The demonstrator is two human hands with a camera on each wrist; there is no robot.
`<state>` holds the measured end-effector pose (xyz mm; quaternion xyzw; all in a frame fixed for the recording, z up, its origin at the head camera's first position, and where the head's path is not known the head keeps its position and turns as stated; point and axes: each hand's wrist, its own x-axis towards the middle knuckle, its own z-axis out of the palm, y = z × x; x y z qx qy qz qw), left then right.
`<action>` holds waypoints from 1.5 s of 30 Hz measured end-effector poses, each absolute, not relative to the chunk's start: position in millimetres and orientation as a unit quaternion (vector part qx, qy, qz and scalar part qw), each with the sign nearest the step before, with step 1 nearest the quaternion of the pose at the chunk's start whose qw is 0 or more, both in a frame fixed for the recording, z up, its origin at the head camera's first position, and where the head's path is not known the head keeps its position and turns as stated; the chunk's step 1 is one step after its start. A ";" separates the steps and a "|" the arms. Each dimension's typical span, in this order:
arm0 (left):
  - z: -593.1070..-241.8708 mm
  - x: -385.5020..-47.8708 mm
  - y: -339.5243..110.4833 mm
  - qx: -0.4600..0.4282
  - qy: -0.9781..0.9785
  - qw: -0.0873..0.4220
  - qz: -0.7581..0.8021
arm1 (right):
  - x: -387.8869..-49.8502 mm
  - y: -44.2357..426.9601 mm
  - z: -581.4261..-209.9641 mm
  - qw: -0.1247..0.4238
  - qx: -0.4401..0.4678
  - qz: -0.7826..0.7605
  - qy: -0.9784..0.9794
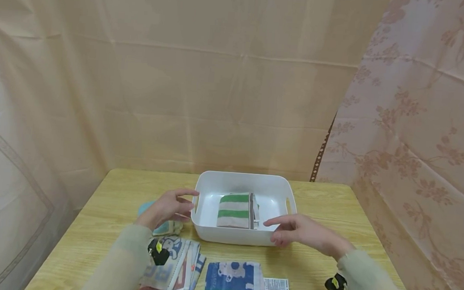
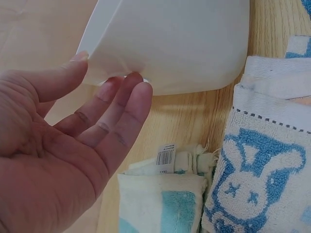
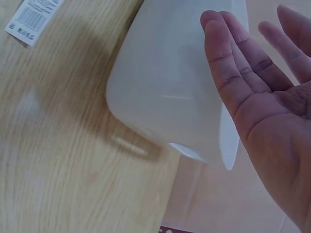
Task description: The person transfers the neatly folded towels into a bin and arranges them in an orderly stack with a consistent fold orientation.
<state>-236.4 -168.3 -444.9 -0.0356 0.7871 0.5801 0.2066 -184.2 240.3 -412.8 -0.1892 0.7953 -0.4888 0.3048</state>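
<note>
From where I stand, the white basket (image 1: pixel 229 236) sits on the table (image 1: pixel 315 276), holding 1 folded striped towel (image 1: pixel 233 210). Its handle slots face sideways, probably to suit 2 hands. The left hand (image 1: pixel 169 207), fingers loosely extended, meets the left slot; firm hold cannot be confirmed. The right hand (image 1: pixel 304 233), fingers extended, grips nothing at the near-right corner. Folded towels (image 1: pixel 179 267) lie in front, seemingly within reach.
</note>
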 end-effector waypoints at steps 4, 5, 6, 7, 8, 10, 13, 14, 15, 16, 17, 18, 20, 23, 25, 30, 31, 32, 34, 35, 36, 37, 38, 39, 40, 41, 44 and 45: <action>-445.6 -236.0 -168.2 -0.035 0.785 0.205 0.584 | -181.3 241.7 -418.1 0.310 -0.191 -0.491 0.791; -445.7 -235.9 -168.2 -0.035 0.784 0.204 0.585 | -180.7 242.1 -419.3 0.312 -0.193 -0.492 0.790; -445.9 -236.0 -168.2 -0.034 0.784 0.203 0.585 | -180.1 242.4 -420.6 0.314 -0.194 -0.492 0.788; -446.0 -236.1 -168.1 -0.034 0.784 0.202 0.586 | -179.5 242.6 -421.8 0.317 -0.196 -0.492 0.787; -446.1 -236.2 -168.2 -0.035 0.784 0.202 0.586 | -179.1 242.8 -423.1 0.318 -0.197 -0.492 0.786; -446.3 -236.5 -168.1 -0.035 0.784 0.202 0.586 | -178.3 243.1 -425.9 0.319 -0.201 -0.493 0.784; -445.9 -236.6 -168.2 -0.034 0.783 0.203 0.587 | -177.2 242.8 -430.1 0.322 -0.203 -0.497 0.780; -445.8 -236.7 -168.2 -0.035 0.782 0.204 0.587 | -176.9 242.7 -431.6 0.322 -0.203 -0.498 0.779; -445.6 -236.9 -168.2 -0.035 0.782 0.204 0.588 | -176.3 242.6 -432.8 0.322 -0.203 -0.499 0.779; -445.6 -237.0 -168.1 -0.035 0.781 0.205 0.589 | -175.6 242.7 -434.0 0.322 -0.203 -0.499 0.779; -445.4 -237.0 -168.1 -0.034 0.781 0.206 0.588 | -174.9 242.8 -435.1 0.321 -0.204 -0.499 0.778; -445.3 -237.0 -168.2 -0.035 0.781 0.207 0.588 | -174.3 242.9 -436.1 0.321 -0.206 -0.499 0.778; -445.1 -237.1 -168.1 -0.035 0.780 0.207 0.589 | -173.0 243.3 -437.8 0.321 -0.209 -0.502 0.776; -445.1 -237.0 -168.2 -0.035 0.781 0.207 0.588 | -171.9 244.2 -439.9 0.323 -0.211 -0.504 0.772; -445.3 -236.8 -168.2 -0.035 0.780 0.207 0.589 | -171.8 244.9 -441.1 0.325 -0.210 -0.504 0.772; -445.6 -236.2 -168.0 -0.034 0.778 0.207 0.593 | -172.5 245.9 -444.9 0.328 -0.206 -0.497 0.776; -445.4 -236.1 -168.1 -0.034 0.777 0.207 0.593 | -172.4 245.9 -445.9 0.329 -0.206 -0.494 0.778; -445.2 -236.1 -168.2 -0.033 0.777 0.207 0.594 | -172.1 245.8 -447.0 0.330 -0.205 -0.493 0.778; -444.7 -235.9 -168.6 -0.032 0.776 0.208 0.594 | -171.2 245.8 -449.6 0.332 -0.206 -0.494 0.777; -444.4 -235.7 -168.7 -0.032 0.776 0.209 0.594 | -171.0 246.0 -451.2 0.334 -0.208 -0.496 0.775; -444.2 -235.5 -168.9 -0.032 0.776 0.209 0.594 | -170.7 246.2 -452.9 0.335 -0.210 -0.497 0.773; -444.0 -235.3 -169.1 -0.031 0.776 0.210 0.594 | -170.6 246.2 -454.6 0.335 -0.211 -0.498 0.772; -443.9 -235.2 -169.2 -0.032 0.776 0.209 0.594 | -170.4 246.2 -456.2 0.337 -0.211 -0.499 0.770; -443.8 -234.9 -169.3 -0.033 0.776 0.209 0.594 | -170.3 246.1 -457.6 0.338 -0.212 -0.500 0.769; -443.8 -234.8 -169.5 -0.034 0.776 0.210 0.594 | -170.2 245.9 -458.9 0.339 -0.211 -0.500 0.768; -444.2 -234.7 -169.7 -0.033 0.776 0.210 0.593 | -170.1 245.4 -460.1 0.339 -0.211 -0.498 0.770; -445.4 -235.1 -170.0 -0.037 0.774 0.213 0.595 | -168.7 243.0 -462.6 0.339 -0.207 -0.490 0.775; -445.9 -235.1 -170.2 -0.035 0.774 0.213 0.595 | -168.1 242.1 -463.4 0.340 -0.207 -0.488 0.777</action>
